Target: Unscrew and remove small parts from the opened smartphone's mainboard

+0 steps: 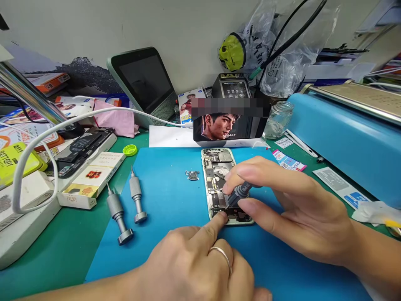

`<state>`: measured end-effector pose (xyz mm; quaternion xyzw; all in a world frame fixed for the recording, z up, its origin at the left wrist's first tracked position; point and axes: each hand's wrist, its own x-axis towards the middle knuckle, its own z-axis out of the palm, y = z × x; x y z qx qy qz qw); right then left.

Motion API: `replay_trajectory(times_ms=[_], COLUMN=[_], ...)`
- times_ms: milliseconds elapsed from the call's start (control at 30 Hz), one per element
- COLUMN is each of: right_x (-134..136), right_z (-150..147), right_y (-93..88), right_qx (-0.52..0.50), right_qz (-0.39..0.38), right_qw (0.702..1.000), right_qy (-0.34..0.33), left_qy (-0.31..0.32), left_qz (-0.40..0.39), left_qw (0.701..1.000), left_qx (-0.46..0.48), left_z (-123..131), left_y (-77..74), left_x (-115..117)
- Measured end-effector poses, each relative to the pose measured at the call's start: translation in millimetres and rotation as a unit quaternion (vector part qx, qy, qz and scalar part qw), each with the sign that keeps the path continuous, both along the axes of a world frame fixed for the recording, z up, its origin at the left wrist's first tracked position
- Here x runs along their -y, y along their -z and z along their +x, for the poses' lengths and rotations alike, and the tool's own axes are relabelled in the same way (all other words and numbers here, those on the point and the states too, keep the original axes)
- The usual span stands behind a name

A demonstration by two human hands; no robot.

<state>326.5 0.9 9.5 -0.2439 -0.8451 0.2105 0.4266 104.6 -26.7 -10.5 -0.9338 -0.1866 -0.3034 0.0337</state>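
Observation:
An opened phone [219,171] lies on the blue mat, its inner parts exposed. My right hand [291,205] pinches a dark screwdriver [240,193] between thumb and fingers, its tip down at the phone's lower part. With the index finger stretched out, my left hand [200,255] presses on the phone's lower edge near that tip; its other fingers are curled, and a ring sits on one of them. A small circuit part [192,175] rests on the mat left of the phone. Two silver screwdrivers [136,194] lie farther left.
A phone playing video [232,127] stands behind the mat, near a glass jar [280,119]. A tablet-like display [144,79] is at the back left. Boxes [94,175] and a white cable [90,112] occupy the left, a blue machine [344,142] the right.

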Motion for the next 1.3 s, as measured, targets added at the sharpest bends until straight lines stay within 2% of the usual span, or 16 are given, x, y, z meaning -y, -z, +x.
replay_trajectory(times_ms=[267, 500, 767, 900, 967, 1133, 1300], right_x=[2.1, 10.5, 9.5, 7.6, 7.4, 8.4, 7.7], right_z=[2.7, 6.7, 0.1, -3.5, -3.8, -3.3, -3.2], right_y=[5.1, 15.3, 15.2, 14.6, 15.4, 18.4, 15.3], right_qx=[0.002, -0.050, -0.031, -0.044, -0.051, -0.087, -0.083], right_qz=[-0.011, 0.017, 0.022, 0.028, 0.032, 0.030, 0.026], right_qw=[1.000, 0.996, 0.998, 0.998, 0.997, 0.994, 0.994], right_qy=[0.004, 0.078, 0.050, 0.045, 0.044, 0.064, 0.062], left_qy=[-0.001, 0.025, 0.026, -0.002, -0.025, -0.079, -0.112], left_qz=[0.002, 0.022, -0.002, 0.001, -0.038, -0.237, -0.307], left_qw=[1.000, 0.999, 1.000, 1.000, 0.999, 0.968, 0.943], left_qx=[0.010, -0.008, -0.010, 0.003, 0.019, 0.035, 0.056], left_z=[-3.4, -0.9, -1.2, 0.9, 1.3, -1.7, -4.4], left_y=[5.2, -1.1, -9.3, -10.0, -9.6, -9.9, -11.0], left_x=[2.9, -4.3, -2.0, -5.2, -9.2, -20.3, -22.1])
